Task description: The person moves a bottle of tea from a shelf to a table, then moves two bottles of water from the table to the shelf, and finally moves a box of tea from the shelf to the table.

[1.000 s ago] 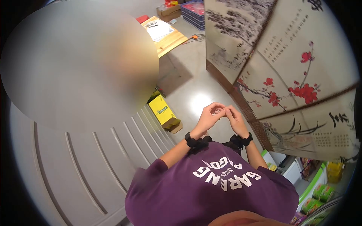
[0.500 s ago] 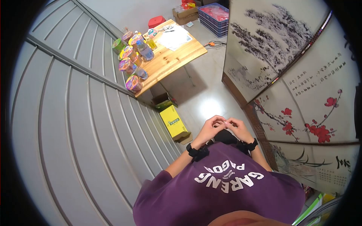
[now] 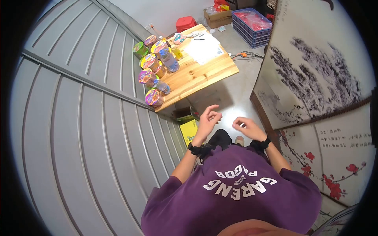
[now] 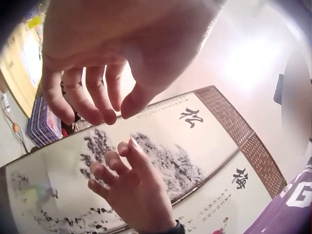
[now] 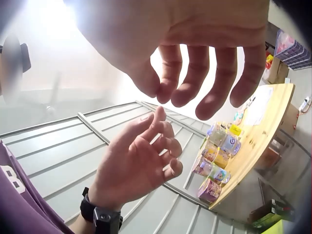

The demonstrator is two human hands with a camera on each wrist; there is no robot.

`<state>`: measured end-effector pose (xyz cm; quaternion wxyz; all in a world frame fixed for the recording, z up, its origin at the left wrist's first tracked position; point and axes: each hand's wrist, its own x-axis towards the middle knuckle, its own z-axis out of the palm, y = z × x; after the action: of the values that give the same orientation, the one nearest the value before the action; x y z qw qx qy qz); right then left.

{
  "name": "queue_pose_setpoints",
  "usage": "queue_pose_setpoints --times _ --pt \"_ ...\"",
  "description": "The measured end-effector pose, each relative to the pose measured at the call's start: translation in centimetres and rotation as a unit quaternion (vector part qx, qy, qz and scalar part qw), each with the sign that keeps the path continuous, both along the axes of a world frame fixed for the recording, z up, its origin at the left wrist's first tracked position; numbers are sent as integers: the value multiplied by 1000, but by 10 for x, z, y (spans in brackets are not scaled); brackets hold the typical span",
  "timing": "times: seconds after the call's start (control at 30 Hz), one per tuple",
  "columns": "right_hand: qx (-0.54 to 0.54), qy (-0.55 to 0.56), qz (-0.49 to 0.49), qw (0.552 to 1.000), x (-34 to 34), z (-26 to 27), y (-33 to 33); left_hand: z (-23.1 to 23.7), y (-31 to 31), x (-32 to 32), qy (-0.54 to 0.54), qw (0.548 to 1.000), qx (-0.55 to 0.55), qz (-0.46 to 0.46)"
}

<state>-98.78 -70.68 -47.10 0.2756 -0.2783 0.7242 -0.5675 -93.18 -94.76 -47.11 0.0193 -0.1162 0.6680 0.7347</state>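
Note:
Both hands are bare and hold nothing, held in front of the purple shirt (image 3: 236, 196). My left hand (image 3: 208, 124) has loosely bent fingers, pointing toward the table (image 3: 204, 76). A short gap separates it from my right hand (image 3: 250, 129), whose fingers bend inward with the thumb close to the index finger. In the left wrist view the left hand (image 4: 126, 53) hangs above the right hand (image 4: 136, 190). From the right wrist, the left hand (image 5: 141, 161) shows its palm and relaxed fingers. Black straps circle both wrists.
Cup noodles (image 3: 149, 61) and drink bottles (image 3: 170, 61) stand along the table's left side, with papers (image 3: 202, 49) beyond. Grey ribbed panels (image 3: 78, 129) line the left; a painted folding screen (image 3: 315, 86) the right. A yellow box (image 3: 189, 131) sits on the floor, a blue crate (image 3: 252, 29) behind.
The hands, earlier together at the fingertips, have moved apart, the left one lifting forward. The head view has swung so more of the table shows.

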Motion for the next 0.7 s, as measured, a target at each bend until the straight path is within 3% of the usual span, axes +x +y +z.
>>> queue_pose_setpoints --times 0.13,0.27,0.37,0.43,0.6,0.7 --pt "-19 10 69 997 -26 3 -20 -28 -69 -50 -5 998 -56 27" --pt "65 11 27 997 -59 2 -36 -86 -155 -131 -3 984 -129 126" --pt "62 -10 -22 998 -79 5 -53 -113 -231 -203 -22 969 -149 194" --pt "72 -20 -44 996 -90 4 -67 -162 -291 -254 92 941 -217 244" --pt "145 -27 -51 988 -124 18 -118 -221 -407 -364 123 886 -294 338" --pt "146 75 -31 986 -133 2 -135 -179 -428 -387 46 864 -385 321"
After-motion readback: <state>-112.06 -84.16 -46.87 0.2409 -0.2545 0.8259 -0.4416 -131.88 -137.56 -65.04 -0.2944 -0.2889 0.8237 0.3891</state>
